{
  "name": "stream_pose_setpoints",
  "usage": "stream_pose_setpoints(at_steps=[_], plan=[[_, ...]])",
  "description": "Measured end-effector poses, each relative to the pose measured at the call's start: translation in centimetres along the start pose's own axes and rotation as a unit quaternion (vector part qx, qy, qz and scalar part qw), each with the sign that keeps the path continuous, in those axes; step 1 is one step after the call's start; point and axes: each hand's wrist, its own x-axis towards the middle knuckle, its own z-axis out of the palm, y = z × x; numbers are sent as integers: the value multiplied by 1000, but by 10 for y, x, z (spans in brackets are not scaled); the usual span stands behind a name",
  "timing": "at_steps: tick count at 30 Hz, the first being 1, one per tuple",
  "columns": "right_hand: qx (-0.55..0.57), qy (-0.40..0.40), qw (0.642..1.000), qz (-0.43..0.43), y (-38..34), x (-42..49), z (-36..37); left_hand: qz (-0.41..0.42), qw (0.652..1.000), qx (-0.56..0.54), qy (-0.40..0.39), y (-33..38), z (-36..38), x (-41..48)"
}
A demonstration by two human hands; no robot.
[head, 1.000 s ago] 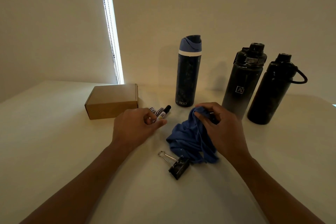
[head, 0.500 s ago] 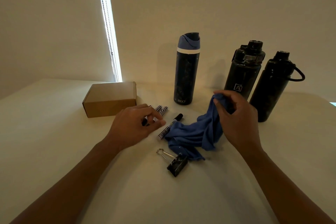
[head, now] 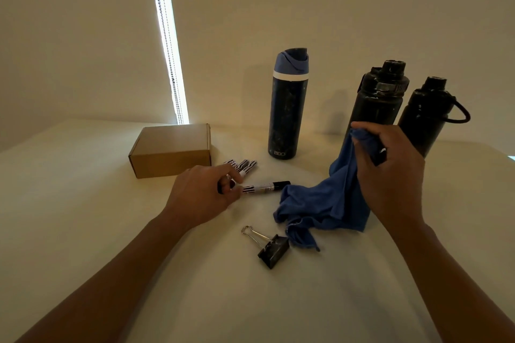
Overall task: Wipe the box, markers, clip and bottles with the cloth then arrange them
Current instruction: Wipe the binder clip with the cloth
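My right hand [head: 390, 172] grips the blue cloth [head: 326, 200] by one end and holds it up; the rest trails on the table. My left hand [head: 203, 192] pinches the end of a black-capped marker [head: 267, 186] that lies on the table. Several more markers [head: 243, 166] lie behind its fingers. A brown cardboard box [head: 171, 149] sits at the left. A black binder clip [head: 271, 249] lies in front of the cloth. A blue-lidded bottle [head: 288, 103] stands in the middle, with two black bottles [head: 374, 103] [head: 426, 117] to its right, behind my right hand.
Everything sits on a pale table [head: 83, 217] against a plain wall. A bright strip of light with a bead chain [head: 167, 42] runs down the wall behind the box.
My right hand has lifted the cloth up and to the right, toward the black bottles. One marker has been pulled away from the others by my left hand and now lies crosswise.
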Motion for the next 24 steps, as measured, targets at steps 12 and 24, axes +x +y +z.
stream_pose_setpoints(at_steps=[12,24], plan=[[-43,-87,995,-6,3,-12,16,-100,991,72,49,0,2,2],[-22,-143,989,11,5,-15,22,112,940,-187,-263,17,-37,-11]])
